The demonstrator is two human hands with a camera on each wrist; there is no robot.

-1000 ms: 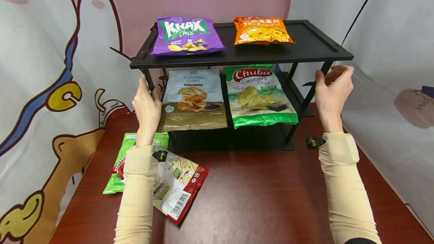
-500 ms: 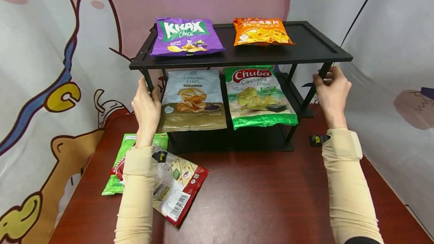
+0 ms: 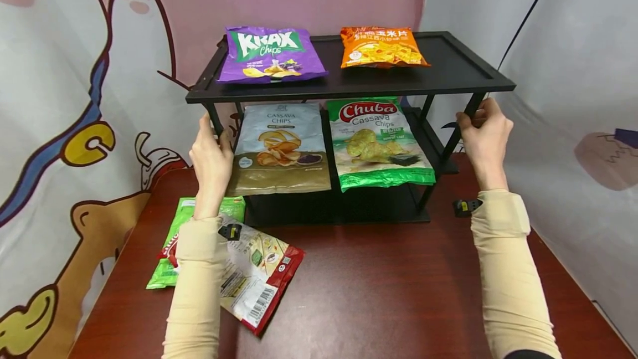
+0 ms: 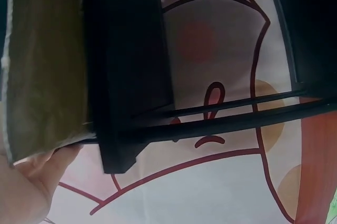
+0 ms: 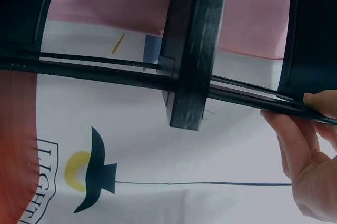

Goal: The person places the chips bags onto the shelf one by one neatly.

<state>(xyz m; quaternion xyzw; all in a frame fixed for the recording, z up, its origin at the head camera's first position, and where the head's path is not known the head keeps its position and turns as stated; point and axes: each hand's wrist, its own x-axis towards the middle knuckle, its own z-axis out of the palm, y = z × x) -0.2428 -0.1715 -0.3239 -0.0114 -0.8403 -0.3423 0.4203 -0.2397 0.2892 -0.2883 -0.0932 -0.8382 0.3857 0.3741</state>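
A black two-tier rack (image 3: 461, 73) stands on the table, bags of chips on its shelves. My left hand (image 3: 213, 159) holds the rack's left front post, just under the top shelf; in the left wrist view, a bag's brown edge partly hides the fingers. On the other side, my right hand (image 3: 484, 140) pinches the right front post (image 3: 452, 144) between thumb and fingers, as the right wrist view also shows. Nearest the left hand lies a blue-and-brown cassava chips bag (image 3: 280, 151). A green Chuba chips bag (image 3: 381, 145) lies beside it on the middle shelf.
On top are a purple Krax bag (image 3: 271, 54) and an orange chips bag (image 3: 384, 49). A green bag (image 3: 226, 206) and a red-and-white bag (image 3: 261, 270) lie on the table (image 3: 379, 287) by the left forearm. Printed curtains hang behind and beside the table.
The right wrist has turned slightly while its fingers stay at the post. Everything in the head view has shifted slightly left; the left hand keeps its hold.
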